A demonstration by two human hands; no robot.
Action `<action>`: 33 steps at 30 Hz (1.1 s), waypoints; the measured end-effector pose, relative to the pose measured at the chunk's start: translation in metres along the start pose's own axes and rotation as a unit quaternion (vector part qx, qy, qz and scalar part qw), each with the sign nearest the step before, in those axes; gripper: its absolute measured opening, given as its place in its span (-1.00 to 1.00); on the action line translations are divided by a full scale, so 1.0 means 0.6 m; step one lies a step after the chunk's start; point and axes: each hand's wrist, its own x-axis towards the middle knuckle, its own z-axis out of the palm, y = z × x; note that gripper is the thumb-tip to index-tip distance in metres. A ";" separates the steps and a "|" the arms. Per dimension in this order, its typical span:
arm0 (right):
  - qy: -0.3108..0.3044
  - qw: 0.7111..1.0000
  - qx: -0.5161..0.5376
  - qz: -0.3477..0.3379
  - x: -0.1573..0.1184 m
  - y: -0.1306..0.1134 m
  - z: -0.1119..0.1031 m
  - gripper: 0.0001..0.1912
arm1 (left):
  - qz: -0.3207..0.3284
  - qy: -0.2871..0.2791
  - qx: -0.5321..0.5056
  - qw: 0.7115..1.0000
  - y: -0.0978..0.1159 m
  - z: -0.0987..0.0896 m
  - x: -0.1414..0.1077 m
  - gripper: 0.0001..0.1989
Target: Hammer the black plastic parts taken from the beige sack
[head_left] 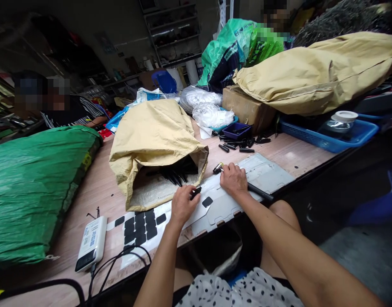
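My left hand (183,204) is closed round a small black cylinder-like part (195,193) over the near edge of the table, in front of an open paper sack. In my right hand (233,179) is a hammer (260,192); its black handle sticks out toward me and its small head, with a yellowish end, points away. Under both hands lies a pale flat board (263,168). One black rounded square patch (208,202) sits between the hands. Inside the mouth of the tan sack (157,132) several slim black pieces (173,175) show.
Left of my hands a white sheet (165,211) carries rows of black patches, beside a white power bank (92,243) with cables. Black tubes (246,150) lie near a dark blue tray (237,131). A green sack (39,187), a blue basket (336,143) and a cardboard box (243,104) surround the workspace. Another person sits far left.
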 end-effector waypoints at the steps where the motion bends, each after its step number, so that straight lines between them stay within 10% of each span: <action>1: -0.001 1.000 -0.001 0.000 0.000 0.000 0.000 -0.73 | 0.014 -0.010 0.004 1.000 0.004 0.012 0.000 -0.88; 18: -0.091 0.992 0.030 0.077 -0.013 0.022 -0.043 -0.76 | -0.029 0.006 -0.108 0.994 -0.023 0.048 0.009 -0.86; 33: -0.013 0.966 0.245 -0.087 -0.130 -0.040 -0.068 -0.73 | -0.013 0.023 -0.131 0.991 -0.029 0.057 0.005 -0.85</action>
